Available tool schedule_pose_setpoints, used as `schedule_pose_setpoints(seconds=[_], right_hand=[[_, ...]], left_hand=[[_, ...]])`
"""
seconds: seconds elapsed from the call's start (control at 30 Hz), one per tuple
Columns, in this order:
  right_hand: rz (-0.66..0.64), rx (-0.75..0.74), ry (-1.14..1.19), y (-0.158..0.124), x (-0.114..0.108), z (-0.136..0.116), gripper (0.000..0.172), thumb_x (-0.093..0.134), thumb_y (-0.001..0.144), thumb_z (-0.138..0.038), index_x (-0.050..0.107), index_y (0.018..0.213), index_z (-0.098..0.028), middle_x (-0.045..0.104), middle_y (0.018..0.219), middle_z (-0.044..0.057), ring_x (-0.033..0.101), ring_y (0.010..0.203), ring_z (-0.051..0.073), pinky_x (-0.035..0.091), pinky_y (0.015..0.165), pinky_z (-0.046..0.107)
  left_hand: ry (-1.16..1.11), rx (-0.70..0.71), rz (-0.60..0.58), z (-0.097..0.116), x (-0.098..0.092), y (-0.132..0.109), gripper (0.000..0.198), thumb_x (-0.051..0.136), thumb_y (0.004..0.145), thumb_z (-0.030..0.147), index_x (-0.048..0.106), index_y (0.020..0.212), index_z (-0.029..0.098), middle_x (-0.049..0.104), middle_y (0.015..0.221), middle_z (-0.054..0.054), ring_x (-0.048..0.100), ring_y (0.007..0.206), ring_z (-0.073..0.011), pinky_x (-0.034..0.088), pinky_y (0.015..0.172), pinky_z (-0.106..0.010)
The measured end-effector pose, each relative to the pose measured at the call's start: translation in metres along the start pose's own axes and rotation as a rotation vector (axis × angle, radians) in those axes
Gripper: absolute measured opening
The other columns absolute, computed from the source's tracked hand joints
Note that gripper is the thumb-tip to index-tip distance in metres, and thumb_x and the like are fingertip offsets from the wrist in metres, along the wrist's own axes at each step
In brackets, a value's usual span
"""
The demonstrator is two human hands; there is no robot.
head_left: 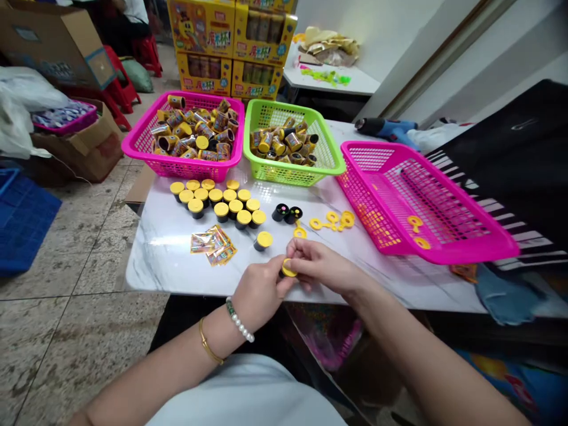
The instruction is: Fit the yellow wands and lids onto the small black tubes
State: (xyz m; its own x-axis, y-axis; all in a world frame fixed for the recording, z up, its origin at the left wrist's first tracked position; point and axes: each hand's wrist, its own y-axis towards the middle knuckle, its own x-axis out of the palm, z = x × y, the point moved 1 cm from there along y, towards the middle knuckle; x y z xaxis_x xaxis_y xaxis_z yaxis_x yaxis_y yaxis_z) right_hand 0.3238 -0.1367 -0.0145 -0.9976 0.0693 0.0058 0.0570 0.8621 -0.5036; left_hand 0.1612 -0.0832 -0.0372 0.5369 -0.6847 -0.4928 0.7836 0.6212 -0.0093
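Observation:
Near the table's front edge, my left hand [261, 287] grips a small black cup with a yellow lid [290, 268]. My right hand [322, 265] closes on the same cup from the other side, its fingers at the lid. Just beyond stands a single lidded cup [264, 240], with a group of several more yellow-lidded cups [215, 197] behind it to the left. Two open black cups [287, 213] hold small coloured bits. Yellow ring-shaped pieces [332, 221] lie to their right. Printed wrappers [216, 244] are spread left of my hands.
A pink basket [186, 170] and a green basket [295, 171] hold wrapped cups at the back. Another pink basket [444, 251] on the right contains a few yellow pieces. Behind it lies a blue heat gun [386, 128]. Yellow boxes [204, 71] are stacked beyond the table.

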Motion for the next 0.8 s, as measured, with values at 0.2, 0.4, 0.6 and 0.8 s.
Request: schedule_pose_setpoints(seconds=[0.2, 0.4, 0.6, 0.8], right_hand=[[0.105, -0.030, -0.171, -0.018, 0.018, 0.007, 0.044, 0.061, 0.084, -0.061, 0.048, 0.101, -0.023, 0.056, 0.053, -0.010, 0.055, 0.037, 0.011, 0.038, 0.036, 0.017], [0.348, -0.018, -0.014, -0.009, 0.024, 0.013, 0.050, 0.062, 0.078, -0.065, 0.050, 0.099, -0.021, 0.066, 0.060, -0.003, 0.061, 0.041, 0.013, 0.049, 0.040, 0.021], [0.416, -0.168, 0.071, 0.033, 0.037, 0.006, 0.064, 0.067, 0.072, -0.067, 0.045, 0.111, -0.021, 0.070, 0.068, 0.000, 0.061, 0.040, 0.017, 0.045, 0.034, 0.025], [0.671, -0.363, -0.325, 0.020, 0.010, 0.005, 0.040, 0.057, 0.083, -0.057, 0.062, 0.092, -0.019, 0.064, 0.061, 0.000, 0.058, 0.047, 0.015, 0.045, 0.048, 0.028]], left_hand=[[-0.104, -0.159, -0.154, 0.009, -0.012, 0.006, 0.022, 0.061, 0.082, 0.017, 0.071, 0.101, 0.020, 0.063, 0.064, 0.003, 0.059, 0.052, -0.0135, 0.041, 0.051, -0.022], [-0.010, -0.294, -0.030, 0.003, -0.039, -0.002, 0.023, 0.061, 0.083, 0.026, 0.068, 0.100, 0.013, 0.065, 0.060, 0.001, 0.058, 0.047, -0.0145, 0.042, 0.051, -0.024], [0.062, -0.192, 0.023, -0.001, -0.040, 0.009, 0.021, 0.058, 0.088, 0.033, 0.069, 0.084, 0.015, 0.066, 0.062, -0.003, 0.062, 0.057, -0.0179, 0.041, 0.059, -0.027], [0.050, -0.250, 0.076, -0.002, -0.044, 0.006, 0.026, 0.057, 0.088, 0.031, 0.069, 0.099, 0.011, 0.063, 0.059, -0.002, 0.061, 0.058, -0.0193, 0.042, 0.064, -0.029]])
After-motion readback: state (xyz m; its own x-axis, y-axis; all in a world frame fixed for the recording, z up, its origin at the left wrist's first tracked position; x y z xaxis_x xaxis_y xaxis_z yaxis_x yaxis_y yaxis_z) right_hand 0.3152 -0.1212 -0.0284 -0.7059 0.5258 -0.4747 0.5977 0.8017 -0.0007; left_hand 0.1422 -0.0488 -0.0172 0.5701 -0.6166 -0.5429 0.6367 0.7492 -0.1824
